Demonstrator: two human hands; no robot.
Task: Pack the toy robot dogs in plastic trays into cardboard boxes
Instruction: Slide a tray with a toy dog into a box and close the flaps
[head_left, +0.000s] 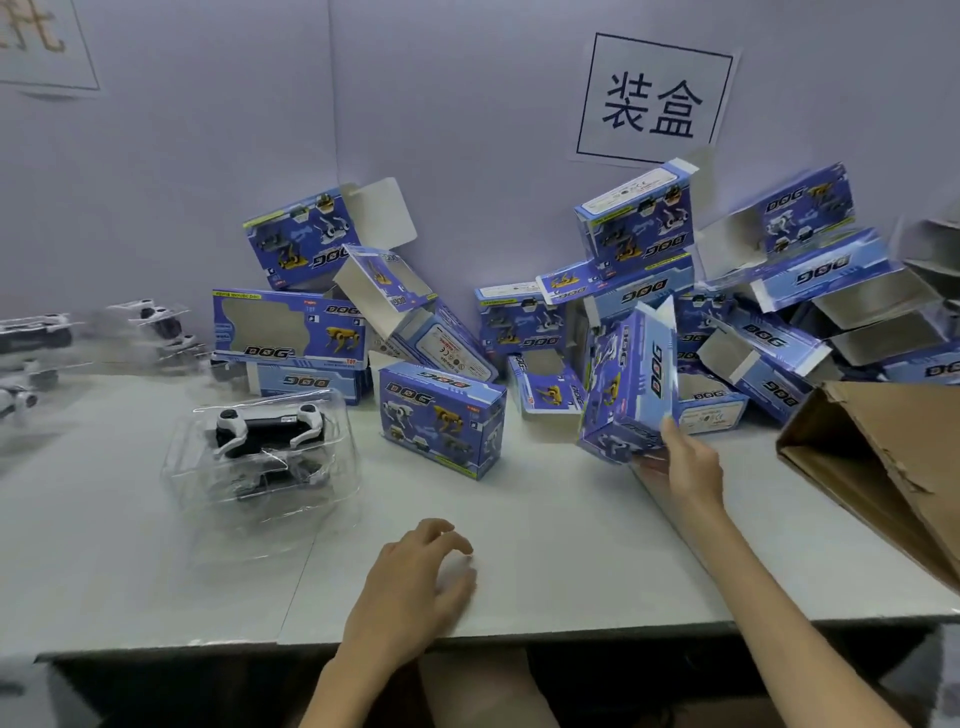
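A white and black toy robot dog (270, 428) lies in a clear plastic tray (260, 483) on the table at centre left. My right hand (685, 462) grips the lower edge of an empty blue cardboard box (631, 384), tilted and lifted just off the table, its end open toward the top. My left hand (415, 582) rests flat near the table's front edge with fingers loosely spread, holding nothing. A closed blue box (441, 415) stands between the tray and the held box.
A heap of several open blue boxes (779, 312) leans against the back wall. More trayed dogs (41, 343) sit at the far left, blurred. A large brown carton (893, 467) lies at the right. A paper sign (654, 98) hangs on the wall.
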